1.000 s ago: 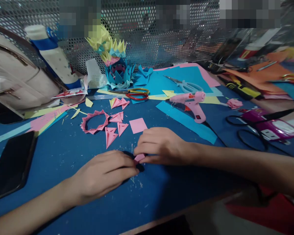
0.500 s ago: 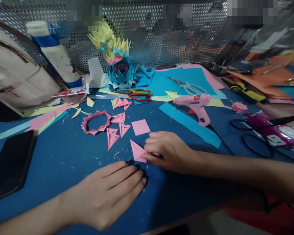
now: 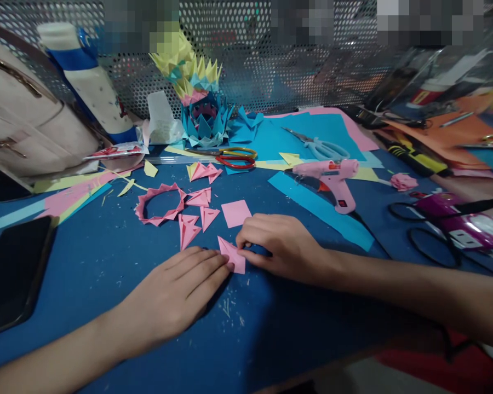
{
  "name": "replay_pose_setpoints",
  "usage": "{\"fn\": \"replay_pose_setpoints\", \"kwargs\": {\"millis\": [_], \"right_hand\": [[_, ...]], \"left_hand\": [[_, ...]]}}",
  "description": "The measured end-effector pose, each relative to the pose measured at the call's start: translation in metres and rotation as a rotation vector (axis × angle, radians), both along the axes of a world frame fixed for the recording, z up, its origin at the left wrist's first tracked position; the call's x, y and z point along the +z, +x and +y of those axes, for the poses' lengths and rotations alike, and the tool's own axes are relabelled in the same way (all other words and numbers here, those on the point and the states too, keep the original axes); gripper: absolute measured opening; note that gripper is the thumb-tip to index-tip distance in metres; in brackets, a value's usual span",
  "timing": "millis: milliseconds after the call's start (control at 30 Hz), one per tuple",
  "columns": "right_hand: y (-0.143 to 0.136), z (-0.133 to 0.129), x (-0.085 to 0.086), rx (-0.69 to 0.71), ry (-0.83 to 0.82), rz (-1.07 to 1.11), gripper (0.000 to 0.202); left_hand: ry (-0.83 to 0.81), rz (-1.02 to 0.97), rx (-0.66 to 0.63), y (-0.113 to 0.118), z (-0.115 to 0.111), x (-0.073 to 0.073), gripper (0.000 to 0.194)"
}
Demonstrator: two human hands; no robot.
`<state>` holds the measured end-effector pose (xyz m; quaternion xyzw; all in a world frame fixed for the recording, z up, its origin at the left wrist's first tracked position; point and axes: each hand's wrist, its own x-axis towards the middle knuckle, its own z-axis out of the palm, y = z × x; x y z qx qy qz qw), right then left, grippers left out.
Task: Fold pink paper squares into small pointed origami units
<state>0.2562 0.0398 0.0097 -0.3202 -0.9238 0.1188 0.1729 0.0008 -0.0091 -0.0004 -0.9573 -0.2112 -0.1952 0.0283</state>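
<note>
A partly folded piece of pink paper [image 3: 235,262] lies on the blue table between my hands. My right hand [image 3: 281,241] is closed, thumb and forefinger pinched at the paper's right edge. From the left, my left hand [image 3: 184,287] lies flat with its fingers stretched out, the fingertips resting on the paper's left part. Just beyond is a flat pink paper square [image 3: 235,213], close to my right knuckles. A ring of folded pink points [image 3: 161,205] and several folded pink triangles [image 3: 189,230] sit farther to the left.
A pink glue gun [image 3: 328,178] with a black cord lies right of centre. Red-and-yellow scissors [image 3: 236,157] and light blue scissors [image 3: 324,148] are behind. A folded-paper model [image 3: 207,120] stands at the back. At left are a phone [image 3: 18,268], a bottle [image 3: 86,82] and a bag [image 3: 28,120].
My left hand has moved up and forward, and its fingertips now touch the pink paper. My right hand has stayed at the paper's right edge, shifting only slightly.
</note>
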Motion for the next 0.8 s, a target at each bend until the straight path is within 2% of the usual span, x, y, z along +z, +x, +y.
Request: {"fn": "replay_pose_setpoints", "kwargs": {"millis": [167, 300, 433, 567, 800], "right_hand": [[0.005, 0.0, 0.0, 0.041, 0.024, 0.036, 0.019], [0.011, -0.002, 0.0, 0.131, 0.062, 0.049, 0.021], [0.012, -0.002, 0.0, 0.223, 0.154, 0.083, 0.02], [0.009, 0.001, 0.0, 0.308, 0.254, 0.121, 0.017], [0.008, 0.002, 0.003, 0.285, 0.337, 0.057, 0.019]], "left_hand": [[-0.007, -0.004, -0.019, 0.0, -0.004, 0.004, 0.035], [0.013, 0.017, 0.031, 0.002, -0.003, 0.005, 0.033], [-0.018, 0.048, 0.094, 0.004, -0.001, 0.005, 0.035], [-0.042, 0.056, 0.1, 0.004, 0.0, 0.006, 0.037], [-0.052, 0.047, 0.098, 0.003, 0.0, 0.006, 0.037]]}}
